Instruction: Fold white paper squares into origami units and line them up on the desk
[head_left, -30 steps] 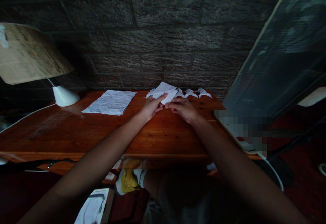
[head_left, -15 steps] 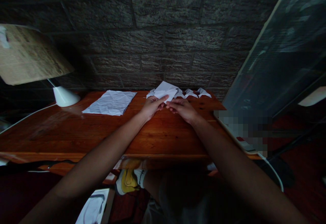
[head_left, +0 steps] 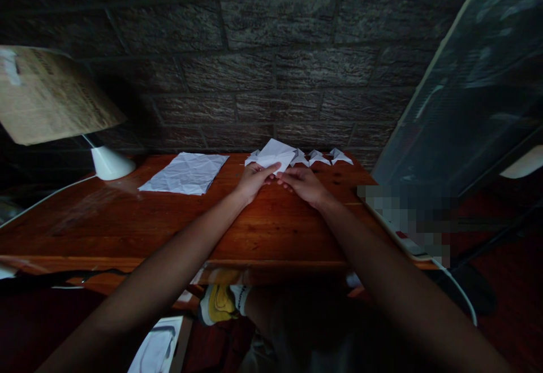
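Note:
Between my hands is a folded sheet of white paper (head_left: 275, 152), held up above the far part of the wooden table. My left hand (head_left: 254, 181) grips its lower left side, thumb lying across the front. At the bottom corner, my right hand (head_left: 302, 183) pinches the paper between thumb and fingers. Behind it, several folded white paper figures (head_left: 319, 159) stand in a row along the table's back edge, some partly hidden by the held paper. A stack of creased white paper sheets (head_left: 185, 174) lies to the left of my hands.
A lamp with a brown paper shade (head_left: 55, 95) and white base (head_left: 111, 163) stands on the wooden table (head_left: 106, 220) at the left. A dark brick wall (head_left: 280, 68) rises behind. A blurred-out device with a white cable (head_left: 460, 291) sits at the right edge. Below is a white box (head_left: 159, 345).
The view has shifted very slightly. Both hands keep hold of the folded paper in nearly the same place, and the right fingers have moved a little along its lower corner.

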Demonstrator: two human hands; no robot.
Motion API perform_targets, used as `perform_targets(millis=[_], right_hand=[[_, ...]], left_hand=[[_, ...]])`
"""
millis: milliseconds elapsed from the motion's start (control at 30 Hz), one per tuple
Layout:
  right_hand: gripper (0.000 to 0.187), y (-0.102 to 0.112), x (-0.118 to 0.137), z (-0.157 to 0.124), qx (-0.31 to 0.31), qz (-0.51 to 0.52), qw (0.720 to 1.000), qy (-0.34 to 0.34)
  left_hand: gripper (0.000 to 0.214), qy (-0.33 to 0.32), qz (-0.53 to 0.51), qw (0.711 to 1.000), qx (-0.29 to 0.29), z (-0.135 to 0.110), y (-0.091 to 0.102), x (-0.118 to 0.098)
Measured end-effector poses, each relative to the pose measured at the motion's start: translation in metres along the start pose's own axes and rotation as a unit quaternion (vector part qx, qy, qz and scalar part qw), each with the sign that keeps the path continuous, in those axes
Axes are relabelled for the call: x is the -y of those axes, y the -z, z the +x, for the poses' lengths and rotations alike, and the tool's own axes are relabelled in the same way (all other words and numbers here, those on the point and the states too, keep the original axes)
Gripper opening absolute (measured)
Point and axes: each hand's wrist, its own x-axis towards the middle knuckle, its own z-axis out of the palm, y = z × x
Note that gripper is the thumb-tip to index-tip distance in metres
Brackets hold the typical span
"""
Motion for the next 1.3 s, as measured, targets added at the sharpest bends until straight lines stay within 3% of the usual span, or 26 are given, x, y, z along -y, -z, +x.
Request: perform_targets(millis=[267,400,567,800,1167,1300], right_hand=[[0.035,-0.001,0.002,0.0014,-0.014,0.005,1.0,0.003],[0.036,0.0005,0.0003,0.0029,-0.003,-0.006,1.0,0.006],[0.032,0.001,-0.0023,0.0044,0.011,-0.04,0.998,0.047],[0.023,0.0006,-0.0025,0.0055,0.005,-0.016,0.999,0.032],[0.027,-0.0074,-0.0023,0.006,0.039,-0.037,0.998,0.038],[0.026,-0.0058,-0.0023,0.0077,0.038,-0.032,0.998,0.032]], left_hand=[[0.034,-0.004,-0.023,1.0,0.004,0.0001,0.0007,-0.0028],[0.033,-0.036,-0.02,0.999,-0.027,0.0013,-0.0007,-0.0038],[0.033,0.013,-0.053,0.998,-0.028,0.0044,0.0014,-0.0044],[0.038,0.046,-0.071,0.996,-0.004,0.0047,0.0003,-0.0021],[0.038,-0.002,-0.059,0.997,-0.054,0.0055,0.0018,-0.0031],[0.04,-0.001,-0.053,0.998,-0.045,0.006,0.0012,-0.0018]])
